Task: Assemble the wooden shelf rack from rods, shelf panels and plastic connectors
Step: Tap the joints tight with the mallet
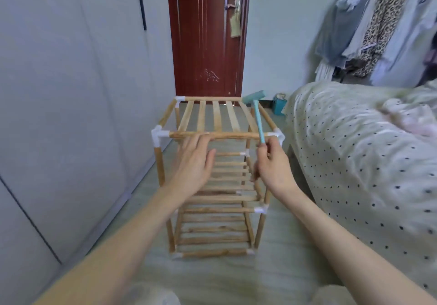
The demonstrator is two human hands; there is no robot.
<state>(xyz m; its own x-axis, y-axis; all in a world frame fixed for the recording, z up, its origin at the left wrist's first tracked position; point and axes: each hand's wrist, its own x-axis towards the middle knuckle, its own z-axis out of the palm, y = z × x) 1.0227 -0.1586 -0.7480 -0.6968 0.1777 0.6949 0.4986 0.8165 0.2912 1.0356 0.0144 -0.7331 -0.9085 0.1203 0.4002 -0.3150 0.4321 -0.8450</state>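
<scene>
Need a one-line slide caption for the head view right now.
Left hand rests on the wooden rack's top front rod while the right hand holds a teal mallet above it.

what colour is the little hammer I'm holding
Teal, head and handle alike: the hammer shows clearly in the head view.

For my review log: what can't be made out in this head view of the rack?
- Far right top connector of the rack: hidden behind the hammer head.
- Left hand fingertips: whether they touch the front top rod is unclear.
- Middle shelf panels: partly covered by both hands; right hand blurred.
</scene>
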